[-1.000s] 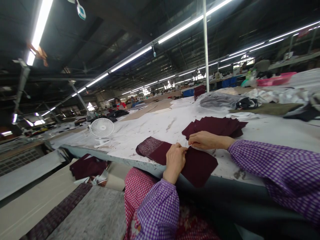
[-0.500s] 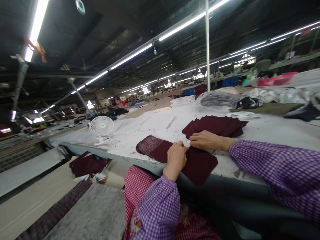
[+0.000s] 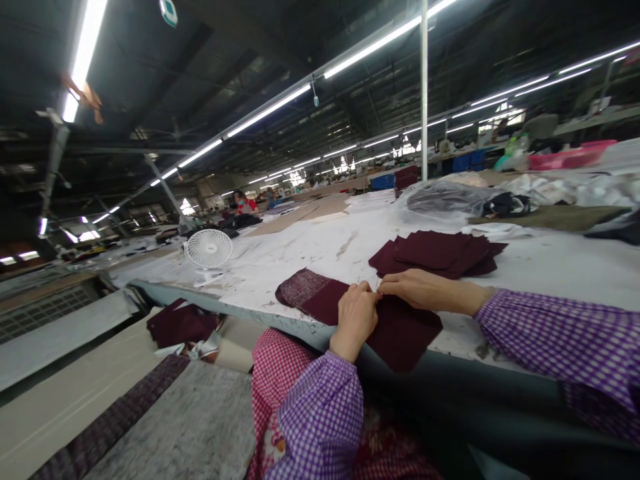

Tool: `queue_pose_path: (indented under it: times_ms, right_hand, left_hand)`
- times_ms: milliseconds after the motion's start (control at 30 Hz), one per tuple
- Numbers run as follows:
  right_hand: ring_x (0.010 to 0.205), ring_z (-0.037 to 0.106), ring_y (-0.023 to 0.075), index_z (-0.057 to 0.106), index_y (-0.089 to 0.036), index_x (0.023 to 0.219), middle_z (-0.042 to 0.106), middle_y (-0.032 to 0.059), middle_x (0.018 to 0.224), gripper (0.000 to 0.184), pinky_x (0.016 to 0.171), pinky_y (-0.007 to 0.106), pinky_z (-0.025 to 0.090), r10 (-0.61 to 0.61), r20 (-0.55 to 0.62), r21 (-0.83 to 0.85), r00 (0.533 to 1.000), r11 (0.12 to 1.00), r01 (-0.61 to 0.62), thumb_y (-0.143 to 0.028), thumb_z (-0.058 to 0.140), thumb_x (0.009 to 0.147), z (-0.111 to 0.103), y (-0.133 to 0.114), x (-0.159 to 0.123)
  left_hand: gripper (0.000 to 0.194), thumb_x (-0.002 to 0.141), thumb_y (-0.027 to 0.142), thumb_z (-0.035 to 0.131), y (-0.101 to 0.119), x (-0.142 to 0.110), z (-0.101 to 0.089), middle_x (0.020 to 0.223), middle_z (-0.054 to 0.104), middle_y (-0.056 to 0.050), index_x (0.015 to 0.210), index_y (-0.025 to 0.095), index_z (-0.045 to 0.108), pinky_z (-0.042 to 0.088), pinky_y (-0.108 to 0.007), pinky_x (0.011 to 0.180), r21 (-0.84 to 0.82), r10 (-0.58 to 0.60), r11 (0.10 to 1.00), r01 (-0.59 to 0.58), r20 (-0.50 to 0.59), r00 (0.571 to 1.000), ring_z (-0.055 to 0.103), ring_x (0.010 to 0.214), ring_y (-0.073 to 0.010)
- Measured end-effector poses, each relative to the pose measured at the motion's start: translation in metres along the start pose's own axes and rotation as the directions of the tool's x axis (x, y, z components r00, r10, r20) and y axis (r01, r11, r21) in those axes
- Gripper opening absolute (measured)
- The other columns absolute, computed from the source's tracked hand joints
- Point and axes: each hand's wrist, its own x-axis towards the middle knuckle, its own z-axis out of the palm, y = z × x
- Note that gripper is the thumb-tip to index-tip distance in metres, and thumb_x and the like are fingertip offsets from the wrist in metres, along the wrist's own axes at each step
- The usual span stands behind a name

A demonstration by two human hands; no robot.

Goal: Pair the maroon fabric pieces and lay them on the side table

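A maroon fabric piece [image 3: 407, 333] lies at the table's front edge, one corner hanging over it. My left hand [image 3: 357, 317] is closed on its upper left side, fingers curled down. My right hand [image 3: 417, 288] pinches the same piece at its top edge, fingertips almost touching the left ones. Left of my left hand, more maroon fabric [image 3: 325, 303] continues to a rounded, speckled grey-maroon end [image 3: 301, 285]. Whether it joins the piece under my hands is hidden. Just behind my right hand sits a fanned stack of maroon fabric pieces [image 3: 435, 252].
A small white fan [image 3: 209, 250] stands on the white-covered table [image 3: 320, 247], to the left. Clear plastic [image 3: 440, 200] and a pink basin [image 3: 570, 157] are at the right. More maroon pieces [image 3: 183, 325] lie on a lower surface at left. A co-worker in red [image 3: 245, 203] is far off.
My right fingers have shifted slightly left, closer to my left hand, and the right wrist has turned a little. The fabric stays in place; the view has swung slightly.
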Motion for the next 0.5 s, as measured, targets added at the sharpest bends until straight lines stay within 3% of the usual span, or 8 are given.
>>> queue_pose_path:
  times_ms: [333,500]
  right_hand:
    - [0.094,0.060,0.0165,0.064,-0.019,0.112,0.063,0.0083,0.106,0.044,0.083,0.027,0.044,-0.047,0.034,0.067,0.998,0.997,0.044,-0.002,0.038,0.081,-0.001,0.005,-0.005]
    - [0.083,0.060,0.0137,0.060,-0.026,0.122,0.062,0.0067,0.103,0.054,0.070,0.023,0.043,-0.042,0.114,-0.021,0.993,0.999,0.045,-0.002,0.042,0.078,-0.005,0.000,0.001]
  left_hand:
    - [0.020,0.087,0.017,0.052,-0.034,-0.040,-0.011,0.084,0.061,-0.002,0.087,0.022,0.072,0.043,-0.027,0.078,-0.163,-0.057,0.986,0.038,-0.113,0.992,0.053,0.084,-0.0153]
    - [0.025,0.092,0.018,0.044,-0.030,-0.047,-0.013,0.085,0.060,-0.004,0.089,0.020,0.069,0.040,-0.030,0.074,-0.009,0.044,0.999,-0.045,-0.135,0.990,0.050,0.083,-0.0169]
